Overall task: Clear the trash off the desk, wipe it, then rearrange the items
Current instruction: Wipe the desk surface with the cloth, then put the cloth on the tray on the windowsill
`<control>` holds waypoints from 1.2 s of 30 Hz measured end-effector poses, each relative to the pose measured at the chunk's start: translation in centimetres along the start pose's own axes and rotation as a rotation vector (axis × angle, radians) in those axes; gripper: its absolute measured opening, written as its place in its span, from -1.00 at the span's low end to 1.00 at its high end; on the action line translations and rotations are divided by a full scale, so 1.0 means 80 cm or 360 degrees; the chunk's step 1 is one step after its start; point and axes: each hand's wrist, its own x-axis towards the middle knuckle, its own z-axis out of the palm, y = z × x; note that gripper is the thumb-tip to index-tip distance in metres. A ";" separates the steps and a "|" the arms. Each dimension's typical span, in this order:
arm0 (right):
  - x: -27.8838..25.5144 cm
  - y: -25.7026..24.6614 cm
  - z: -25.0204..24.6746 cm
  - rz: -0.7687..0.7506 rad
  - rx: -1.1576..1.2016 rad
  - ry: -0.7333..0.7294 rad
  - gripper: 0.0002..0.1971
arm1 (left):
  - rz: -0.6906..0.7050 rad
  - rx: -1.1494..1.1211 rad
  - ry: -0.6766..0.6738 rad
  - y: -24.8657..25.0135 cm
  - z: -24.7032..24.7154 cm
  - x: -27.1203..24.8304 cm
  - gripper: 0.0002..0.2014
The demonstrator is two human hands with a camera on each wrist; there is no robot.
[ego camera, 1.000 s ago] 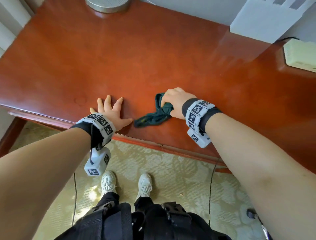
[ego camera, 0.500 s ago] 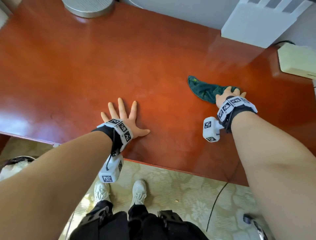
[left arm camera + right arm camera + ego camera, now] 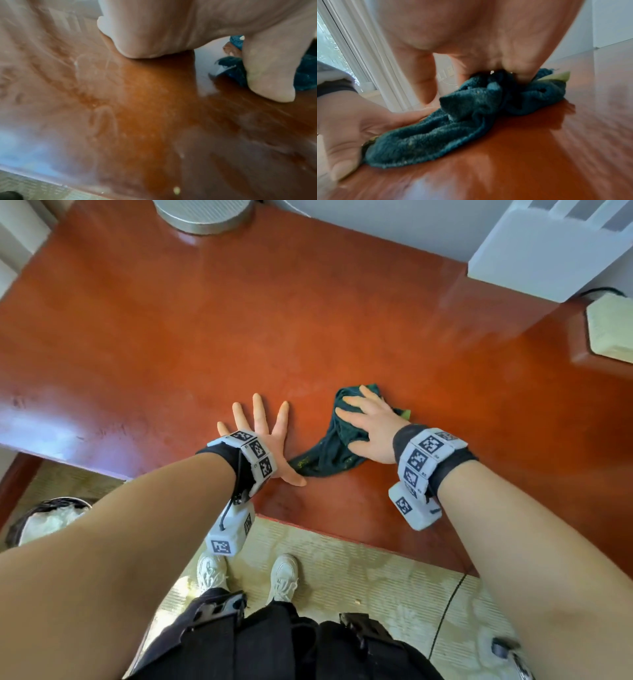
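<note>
A dark teal cloth (image 3: 325, 455) lies bunched on the red-brown desk (image 3: 239, 320), near its front edge. My right hand (image 3: 366, 419) presses down on the cloth's far part with straight, spread fingers. In the right wrist view the cloth (image 3: 453, 128) is rumpled under the fingers, with a small yellow-green scrap at its far edge. My left hand (image 3: 263, 433) lies flat on the desk with fingers spread, just left of the cloth. Its thumb touches the cloth's near end (image 3: 305, 79).
A round metal lamp base (image 3: 205, 213) stands at the desk's back. A white box (image 3: 555, 251) and a cream device (image 3: 613, 330) sit at the back right. A waste bin (image 3: 48, 518) with white trash stands on the floor at the left. A cable (image 3: 445, 611) runs across the carpet.
My right hand swept the cloth out to the right, then back left beside my left hand, and its fingers now lie flat. The left hand stayed flat on the desk.
</note>
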 end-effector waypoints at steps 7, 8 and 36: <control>-0.005 -0.028 0.028 0.0169 -0.0059 0.0163 -0.21 | 0.0305 -0.0120 0.0211 -0.036 0.023 -0.016 0.12; -0.007 -0.034 0.034 0.0179 -0.0072 0.0214 -0.25 | 0.0361 -0.0118 0.0256 -0.045 0.030 -0.021 0.09; -0.104 -0.756 0.084 -0.1352 0.0276 0.0342 -0.53 | -0.0264 -0.1299 0.1262 -0.562 0.190 -0.467 -0.28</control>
